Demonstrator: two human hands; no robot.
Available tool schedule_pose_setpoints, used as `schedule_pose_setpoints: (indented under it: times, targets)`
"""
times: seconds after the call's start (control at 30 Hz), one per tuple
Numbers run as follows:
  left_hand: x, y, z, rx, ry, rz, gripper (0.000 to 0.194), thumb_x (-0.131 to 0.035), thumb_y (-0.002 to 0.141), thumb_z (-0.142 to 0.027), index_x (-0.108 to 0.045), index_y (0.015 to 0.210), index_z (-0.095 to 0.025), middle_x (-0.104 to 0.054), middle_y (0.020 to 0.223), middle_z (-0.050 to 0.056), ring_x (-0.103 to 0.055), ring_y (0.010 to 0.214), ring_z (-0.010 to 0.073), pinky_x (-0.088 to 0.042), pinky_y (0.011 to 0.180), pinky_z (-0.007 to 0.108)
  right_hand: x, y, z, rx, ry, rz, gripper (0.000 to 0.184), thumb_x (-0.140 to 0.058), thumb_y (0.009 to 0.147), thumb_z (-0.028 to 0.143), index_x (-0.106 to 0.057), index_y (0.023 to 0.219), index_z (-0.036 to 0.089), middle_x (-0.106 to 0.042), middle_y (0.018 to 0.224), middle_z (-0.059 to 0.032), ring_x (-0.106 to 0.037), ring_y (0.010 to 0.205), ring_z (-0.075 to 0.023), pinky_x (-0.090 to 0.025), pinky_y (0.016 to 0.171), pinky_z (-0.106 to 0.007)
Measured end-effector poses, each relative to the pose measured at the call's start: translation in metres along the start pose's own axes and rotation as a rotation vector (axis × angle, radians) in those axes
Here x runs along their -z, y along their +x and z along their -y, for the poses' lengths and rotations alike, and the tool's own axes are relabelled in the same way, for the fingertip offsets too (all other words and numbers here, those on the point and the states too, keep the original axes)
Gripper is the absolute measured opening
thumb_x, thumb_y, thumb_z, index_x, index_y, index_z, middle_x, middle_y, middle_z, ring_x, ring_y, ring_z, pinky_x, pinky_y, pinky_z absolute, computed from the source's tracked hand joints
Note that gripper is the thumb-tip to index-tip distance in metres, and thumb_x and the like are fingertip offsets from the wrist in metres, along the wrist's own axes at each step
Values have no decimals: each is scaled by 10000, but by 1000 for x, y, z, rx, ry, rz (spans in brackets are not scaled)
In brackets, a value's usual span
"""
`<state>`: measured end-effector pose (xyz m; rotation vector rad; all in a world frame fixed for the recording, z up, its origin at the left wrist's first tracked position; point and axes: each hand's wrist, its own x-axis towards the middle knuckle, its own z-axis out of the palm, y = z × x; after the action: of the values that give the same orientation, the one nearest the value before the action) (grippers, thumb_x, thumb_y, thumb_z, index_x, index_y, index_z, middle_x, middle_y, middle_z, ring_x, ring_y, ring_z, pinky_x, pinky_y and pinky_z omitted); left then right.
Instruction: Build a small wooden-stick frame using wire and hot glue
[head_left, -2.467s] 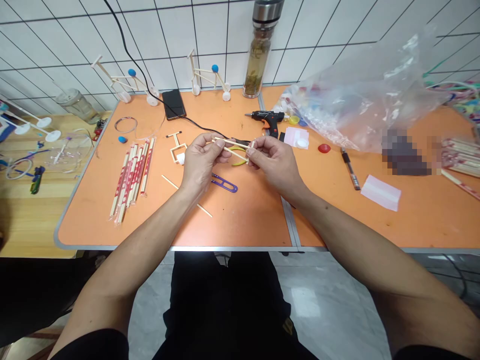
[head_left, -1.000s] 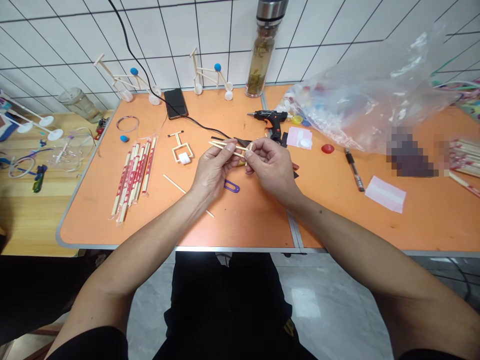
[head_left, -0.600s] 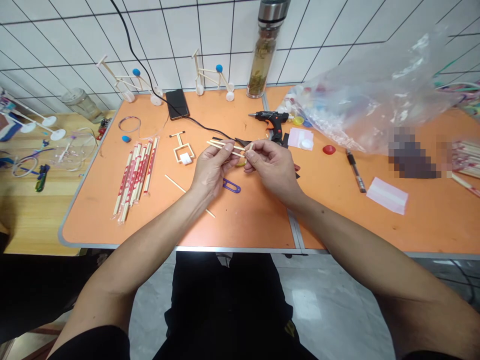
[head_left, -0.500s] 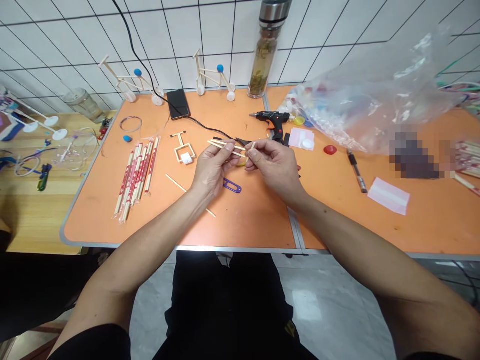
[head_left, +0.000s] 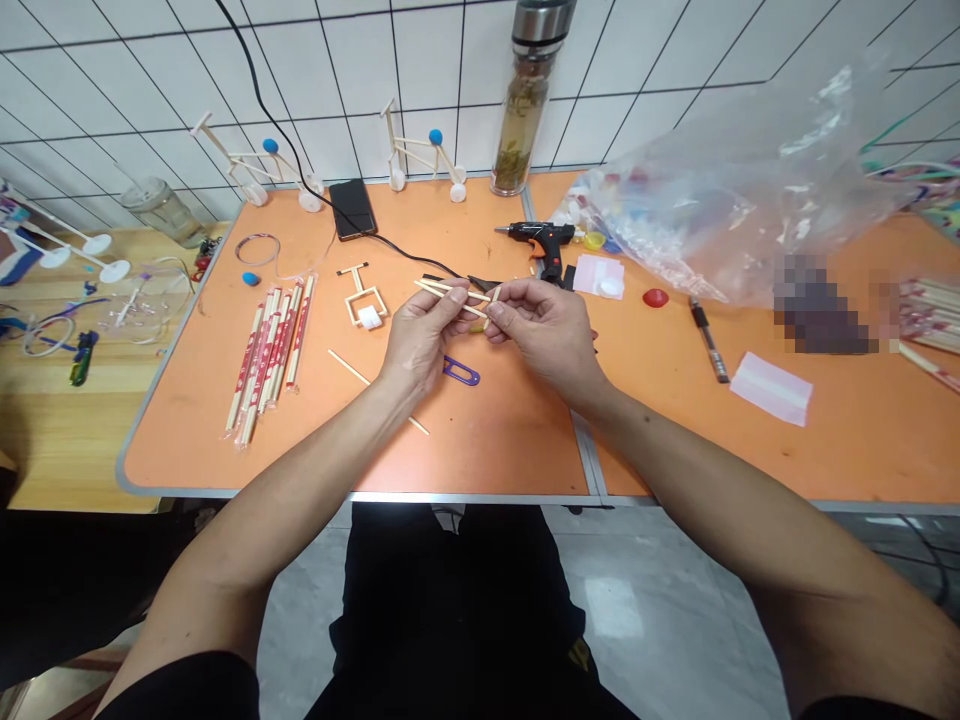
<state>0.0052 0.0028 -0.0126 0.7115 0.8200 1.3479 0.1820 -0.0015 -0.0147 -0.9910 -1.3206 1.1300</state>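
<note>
Over the orange table, my left hand (head_left: 421,340) is closed around thin wooden sticks (head_left: 429,288), whose tips jut out past the thumb to the left. My right hand (head_left: 546,328) pinches a short piece of wooden stick (head_left: 494,297) against the right-hand ends of those sticks. Whether the pieces are joined cannot be made out. Below the hands lies a purple plastic strip with a slot (head_left: 461,371). A loose thin stick (head_left: 349,366) passes under my left wrist. To the left is a small wooden frame (head_left: 364,300) with a white round part at its corner.
Wrapped chopsticks (head_left: 270,350) lie at left. Two stick models with blue balls (head_left: 435,138) stand at the wall, near a phone (head_left: 352,210) and a tea bottle (head_left: 521,120). A black glue gun (head_left: 544,240), cable, plastic bag (head_left: 720,200) and pen (head_left: 709,340) are beyond and right.
The camera view has shifted slightly, moving everything a little to the left. Both hands keep their hold on the sticks, and the short piece sits slightly differently in the right fingertips.
</note>
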Motion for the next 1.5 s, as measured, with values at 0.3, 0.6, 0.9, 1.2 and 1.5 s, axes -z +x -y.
schedule_pose_setpoints:
  times: [0.3,0.6,0.9,1.2,1.5]
  targets:
    - [2,0,1,-12,17,7,47,-918,997,-199,-873,985,-198,-858,910,4,-780,776,92,-619,759,205,-1,-1,1,-19,-5,-7,548,-1034,821,714,-799,955,237,-786,766,-10,-779,725,-177,-730,748,-349]
    - [3,1,2,-22,12,24,47,-877,1022,-184,-880,980,-205,-864,905,12,-777,751,87,-612,711,190,-3,-2,1,-18,13,19,533,-1037,823,695,-785,933,239,-778,771,-9,-763,723,-165,-713,719,-319]
    - [0,-1,0,-4,62,-16,162,-992,938,-286,-869,1005,-204,-874,954,13,-786,777,95,-610,719,199,-3,-1,-2,-12,7,4,554,-1026,822,718,-766,951,246,-764,774,2,-760,713,-162,-720,718,-321]
    - [-4,-3,0,38,55,-39,85,-938,986,-259,-877,1010,-205,-869,918,13,-792,796,103,-613,745,201,-1,-1,2,-1,-28,-9,488,-1020,850,666,-765,948,261,-759,799,-1,-783,752,-188,-739,777,-377]
    - [-7,-5,0,65,35,-62,44,-901,1032,-238,-873,1017,-207,-838,895,-5,-780,785,89,-614,755,193,-3,-2,3,6,-38,-47,402,-1012,861,596,-786,923,270,-769,783,-1,-794,761,-209,-729,786,-392]
